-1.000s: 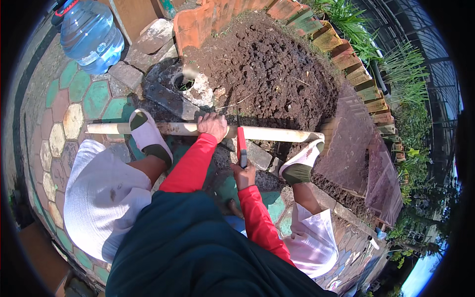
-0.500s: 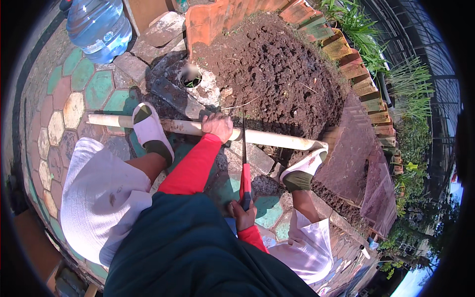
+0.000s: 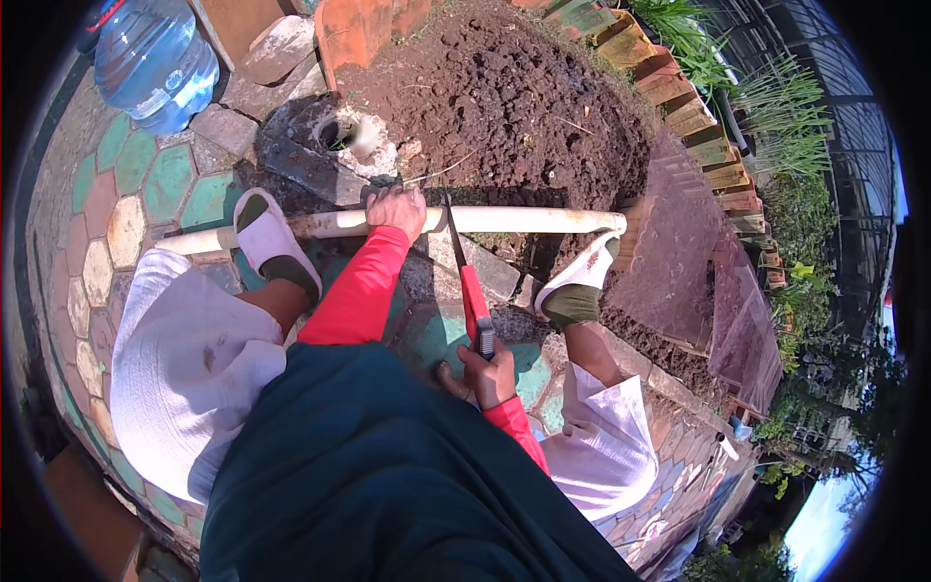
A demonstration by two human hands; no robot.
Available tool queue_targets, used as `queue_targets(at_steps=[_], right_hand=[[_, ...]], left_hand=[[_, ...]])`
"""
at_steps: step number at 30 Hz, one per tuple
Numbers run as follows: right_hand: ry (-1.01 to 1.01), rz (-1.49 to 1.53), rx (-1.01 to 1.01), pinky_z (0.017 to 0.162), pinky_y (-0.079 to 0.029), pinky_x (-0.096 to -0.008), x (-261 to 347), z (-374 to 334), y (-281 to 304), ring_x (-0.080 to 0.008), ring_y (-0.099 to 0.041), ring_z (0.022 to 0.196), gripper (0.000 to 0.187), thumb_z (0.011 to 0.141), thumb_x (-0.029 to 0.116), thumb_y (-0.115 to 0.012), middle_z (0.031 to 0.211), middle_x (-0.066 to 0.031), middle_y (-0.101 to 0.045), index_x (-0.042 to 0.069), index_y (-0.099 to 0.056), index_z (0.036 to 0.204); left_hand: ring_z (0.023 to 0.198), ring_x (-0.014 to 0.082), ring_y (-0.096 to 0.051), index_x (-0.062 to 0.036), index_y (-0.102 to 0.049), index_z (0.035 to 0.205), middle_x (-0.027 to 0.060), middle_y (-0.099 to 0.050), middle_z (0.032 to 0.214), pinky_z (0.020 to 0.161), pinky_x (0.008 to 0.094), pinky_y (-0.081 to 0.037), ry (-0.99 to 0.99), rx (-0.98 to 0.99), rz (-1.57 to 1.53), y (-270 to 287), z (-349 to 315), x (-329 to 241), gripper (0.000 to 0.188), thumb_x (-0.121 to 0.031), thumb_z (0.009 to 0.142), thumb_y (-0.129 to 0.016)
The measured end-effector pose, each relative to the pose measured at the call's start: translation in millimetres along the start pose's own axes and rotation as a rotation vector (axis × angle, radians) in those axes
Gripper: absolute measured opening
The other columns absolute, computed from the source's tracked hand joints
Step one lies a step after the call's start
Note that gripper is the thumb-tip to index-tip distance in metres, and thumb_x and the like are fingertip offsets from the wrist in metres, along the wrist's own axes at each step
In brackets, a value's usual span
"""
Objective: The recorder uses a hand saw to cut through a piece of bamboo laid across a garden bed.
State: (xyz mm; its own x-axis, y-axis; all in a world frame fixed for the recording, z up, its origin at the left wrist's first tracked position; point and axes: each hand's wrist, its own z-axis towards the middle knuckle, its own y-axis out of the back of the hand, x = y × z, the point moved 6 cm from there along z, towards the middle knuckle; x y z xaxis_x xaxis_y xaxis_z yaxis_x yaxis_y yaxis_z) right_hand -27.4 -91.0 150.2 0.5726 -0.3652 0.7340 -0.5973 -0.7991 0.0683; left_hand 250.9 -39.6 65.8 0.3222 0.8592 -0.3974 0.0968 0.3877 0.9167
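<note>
A long cream-coloured plastic pipe lies across in front of me. My left hand is closed over its top, near the middle. Just right of that hand, the narrow dark blade of a handsaw crosses the pipe. My right hand grips the saw's red and grey handle on the near side. Whether the blade has cut into the pipe, I cannot tell. A pale slipper on my left foot rests over the pipe's left part, and my right foot is by its right end.
Dark loose soil lies beyond the pipe, bordered by upright orange tiles. A large water bottle stands far left on hexagonal paving. A round hole sits in a stone block. A flat brownish panel covers soil at right.
The view has turned and shifted a little. The saw handle and my right hand are slightly closer to the pipe. My left hand keeps its hold on the pipe.
</note>
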Motion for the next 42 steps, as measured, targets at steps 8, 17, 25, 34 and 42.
queue_targets(at_steps=[8, 17, 25, 34, 42], right_hand=[[-0.017, -0.048, -0.03, 0.043, -0.036, -0.0265, 9, -5, -5, -0.0111, -0.047, 0.046, 0.017, 0.075, 0.012, -0.064, 0.056, -0.0042, -0.052, 0.002, -0.051, 0.079], [0.127, -0.134, -0.03, 0.034, -0.032, -0.0267, 13, 70, -26, -0.0119, -0.041, 0.037, 0.018, 0.073, 0.011, -0.064, 0.05, -0.0019, -0.044, 0.005, -0.047, 0.074], [0.087, -0.095, -0.061, 0.038, -0.034, -0.0235, 11, 57, -33, -0.0094, -0.042, 0.041, 0.017, 0.074, 0.012, -0.064, 0.053, -0.0003, -0.045, 0.005, -0.048, 0.077], [0.431, 0.037, -0.165, 0.045, -0.036, -0.0231, -110, 112, -18, -0.0076, -0.043, 0.049, 0.018, 0.075, 0.01, -0.067, 0.06, 0.0025, -0.047, 0.008, -0.049, 0.073], [0.074, -0.149, 0.003, 0.041, -0.036, -0.0262, 23, 41, -33, -0.0094, -0.044, 0.045, 0.017, 0.075, 0.013, -0.064, 0.057, 0.0001, -0.046, 0.004, -0.051, 0.08]], left_hand=[[0.085, 0.0247, -0.057, -0.0114, -0.067, 0.082, 0.007, -0.062, 0.09, 0.079, 0.0395, -0.038, -0.13, -0.057, -0.025, -6, -14, -5, 0.03, -0.031, 0.085, -0.044], [0.085, 0.0242, -0.057, -0.0119, -0.066, 0.075, 0.0062, -0.062, 0.085, 0.078, 0.0399, -0.039, -0.064, -0.083, -0.031, -10, -6, 4, 0.027, -0.029, 0.08, -0.046], [0.087, 0.0241, -0.057, -0.0135, -0.065, 0.075, 0.0046, -0.062, 0.086, 0.079, 0.0403, -0.04, -0.075, -0.122, -0.04, -14, -6, 6, 0.026, -0.03, 0.08, -0.046], [0.085, 0.023, -0.055, -0.0114, -0.065, 0.076, 0.0046, -0.06, 0.083, 0.078, 0.0394, -0.039, -0.082, -0.095, -0.056, -12, -13, -4, 0.027, -0.031, 0.082, -0.047], [0.085, 0.0247, -0.056, -0.0115, -0.065, 0.075, 0.0061, -0.061, 0.084, 0.079, 0.0403, -0.039, -0.053, -0.078, -0.032, -7, -11, 12, 0.027, -0.029, 0.082, -0.046]])
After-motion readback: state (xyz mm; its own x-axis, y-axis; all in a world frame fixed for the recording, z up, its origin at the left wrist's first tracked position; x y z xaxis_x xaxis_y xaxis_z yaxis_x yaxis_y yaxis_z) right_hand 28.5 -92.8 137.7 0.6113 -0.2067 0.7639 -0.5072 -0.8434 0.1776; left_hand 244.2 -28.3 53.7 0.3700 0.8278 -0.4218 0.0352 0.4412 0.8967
